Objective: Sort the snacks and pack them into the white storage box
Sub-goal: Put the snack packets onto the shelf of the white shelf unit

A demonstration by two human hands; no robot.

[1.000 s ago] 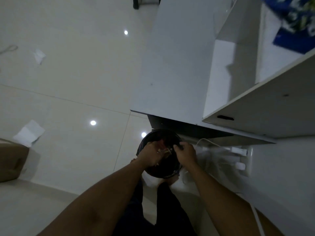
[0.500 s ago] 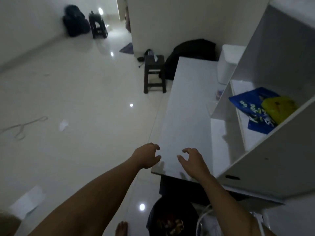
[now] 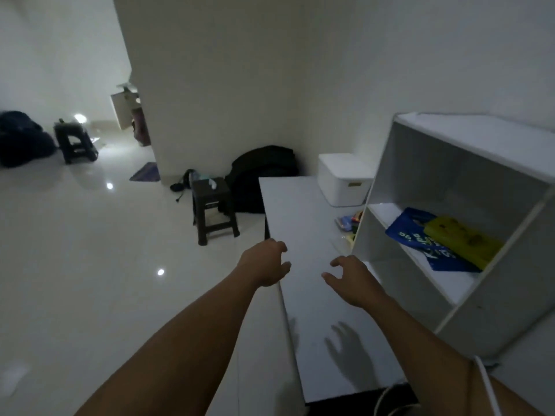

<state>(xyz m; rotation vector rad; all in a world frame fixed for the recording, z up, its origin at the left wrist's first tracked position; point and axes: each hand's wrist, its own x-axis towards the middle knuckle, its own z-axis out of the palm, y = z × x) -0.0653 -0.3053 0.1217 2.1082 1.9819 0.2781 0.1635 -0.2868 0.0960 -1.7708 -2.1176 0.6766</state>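
Note:
The white storage box [image 3: 345, 179] stands lidded at the far end of the white table [image 3: 303, 223]. A blue snack bag [image 3: 414, 240] and a yellow snack bag [image 3: 464, 244] lie on the middle shelf of the white shelf unit [image 3: 468, 163]. Several small colourful snacks [image 3: 348, 222] lie on the table between the box and the shelf unit, partly hidden by its side. My left hand [image 3: 264, 265] hovers at the table's left edge, fingers apart and empty. Above the table near the shelf unit, my right hand [image 3: 351, 277] is open and empty too.
A dark stool [image 3: 211, 210] stands on the glossy floor left of the table, with a black bag [image 3: 261, 175] behind it against the wall. A second stool [image 3: 75, 142] and dark bags [image 3: 21, 138] sit far left. A white cable [image 3: 486, 382] hangs at lower right.
The view has swung up from the black bin on the floor to the table and shelf. Both hands left the bin, rose empty and moved forward over the table.

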